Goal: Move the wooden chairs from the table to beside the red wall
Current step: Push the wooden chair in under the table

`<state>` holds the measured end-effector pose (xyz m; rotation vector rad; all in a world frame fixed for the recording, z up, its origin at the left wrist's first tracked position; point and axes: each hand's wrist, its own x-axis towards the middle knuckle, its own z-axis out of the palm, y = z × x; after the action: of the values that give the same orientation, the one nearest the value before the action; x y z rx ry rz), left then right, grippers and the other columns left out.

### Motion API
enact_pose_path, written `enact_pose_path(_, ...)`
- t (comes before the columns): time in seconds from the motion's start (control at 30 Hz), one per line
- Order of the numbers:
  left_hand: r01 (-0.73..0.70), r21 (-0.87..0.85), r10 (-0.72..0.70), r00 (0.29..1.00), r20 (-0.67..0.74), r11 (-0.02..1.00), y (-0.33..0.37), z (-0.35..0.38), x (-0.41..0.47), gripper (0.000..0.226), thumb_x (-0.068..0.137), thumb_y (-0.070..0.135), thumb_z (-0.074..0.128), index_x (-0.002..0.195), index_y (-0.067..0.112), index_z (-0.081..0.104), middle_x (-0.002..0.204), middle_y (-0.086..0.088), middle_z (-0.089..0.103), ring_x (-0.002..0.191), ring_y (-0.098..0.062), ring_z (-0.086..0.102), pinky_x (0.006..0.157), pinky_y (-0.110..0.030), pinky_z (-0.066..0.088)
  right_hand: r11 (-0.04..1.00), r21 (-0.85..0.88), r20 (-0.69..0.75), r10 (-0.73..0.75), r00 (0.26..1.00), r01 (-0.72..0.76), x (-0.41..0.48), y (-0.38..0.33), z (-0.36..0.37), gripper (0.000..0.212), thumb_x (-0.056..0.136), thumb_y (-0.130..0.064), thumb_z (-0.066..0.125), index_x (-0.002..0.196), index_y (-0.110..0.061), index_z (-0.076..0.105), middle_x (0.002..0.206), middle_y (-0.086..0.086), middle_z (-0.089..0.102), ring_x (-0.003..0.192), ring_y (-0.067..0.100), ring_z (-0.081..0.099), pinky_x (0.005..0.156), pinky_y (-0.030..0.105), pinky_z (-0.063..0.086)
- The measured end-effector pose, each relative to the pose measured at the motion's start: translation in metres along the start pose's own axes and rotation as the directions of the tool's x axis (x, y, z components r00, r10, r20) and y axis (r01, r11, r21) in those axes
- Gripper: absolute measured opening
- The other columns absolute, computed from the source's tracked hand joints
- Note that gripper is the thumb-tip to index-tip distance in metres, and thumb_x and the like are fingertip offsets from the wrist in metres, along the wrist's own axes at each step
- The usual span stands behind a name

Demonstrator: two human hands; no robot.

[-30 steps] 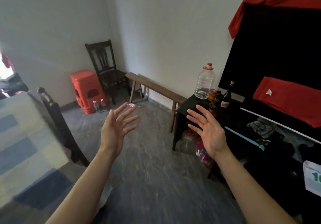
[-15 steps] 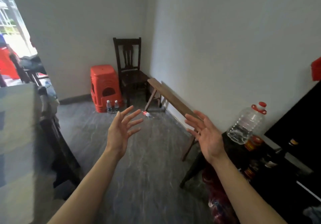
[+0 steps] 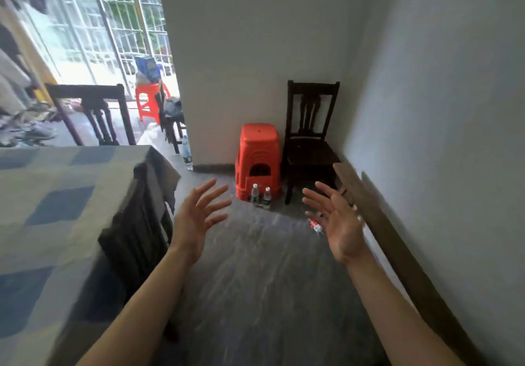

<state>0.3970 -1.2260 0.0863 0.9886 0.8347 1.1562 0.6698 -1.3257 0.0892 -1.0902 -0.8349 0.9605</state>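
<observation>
The grey floor [image 3: 255, 280] held three dark wooden chairs [image 3: 309, 138], I counted. My left hand [image 3: 196, 218] and right hand [image 3: 338, 226] hung spread, empty; the near chair [image 3: 136, 232] was blurred.

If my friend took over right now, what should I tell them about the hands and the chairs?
Left hand: open, empty, raised over the floor.
Right hand: open, empty, raised too.
Chairs: one tucked against the table's near side, one at its far side, a third in the corner by the orange stool.
Done: cannot tell; no red wall is in view.
Left: probably grab the near chair and carry it to the red wall, then the others.
</observation>
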Motion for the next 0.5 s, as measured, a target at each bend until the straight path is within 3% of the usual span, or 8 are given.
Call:
enact_pose_path(0.1, -0.057, 0.022, 0.059, 0.990, -0.126, 0.998, 0.017, 0.004, 0.040, 0.060, 0.095, 0.055, 0.041, 0.140, 0.019, 0.059, 0.134, -0.006, 0.071, 0.115, -0.033, 0.070, 0.089, -0.046, 0.050, 0.998, 0.020, 0.102, 0.051, 0.993, -0.054, 0.082, -0.001, 0.002, 0.043, 0.103, -0.035, 0.041, 0.138, -0.016, 0.057, 0.133, 0.011, 0.070, 0.126, 0.032, 0.063, 0.098, 0.043, 0.050)
enact_pose_path(0.23, -0.135, 0.025, 0.136, 0.944, -0.301, 0.991, 0.040, -0.011, 0.083, 0.047, 0.104, 0.047, 0.035, 0.132, 0.021, 0.063, 0.135, -0.008, 0.070, 0.115, -0.034, 0.068, 0.089, -0.046, 0.049, 0.996, 0.026, 0.245, 0.071, 0.967, -0.080, 0.177, -0.002, 0.029, 0.042, 0.102, -0.033, 0.043, 0.137, -0.014, 0.058, 0.133, 0.015, 0.069, 0.120, 0.029, 0.066, 0.099, 0.043, 0.050)
enact_pose_path(0.5, -0.269, 0.032, 0.231, 0.752, -0.617, 0.963, 0.054, -0.092, 0.117, 0.048, 0.106, 0.045, 0.036, 0.136, 0.019, 0.063, 0.133, -0.007, 0.071, 0.113, -0.035, 0.069, 0.088, -0.047, 0.049, 0.987, -0.043, 0.552, 0.152, 0.820, -0.154, 0.296, 0.053, 0.160, 0.041, 0.097, -0.042, 0.047, 0.127, -0.021, 0.066, 0.128, 0.009, 0.072, 0.119, 0.028, 0.067, 0.093, 0.040, 0.051)
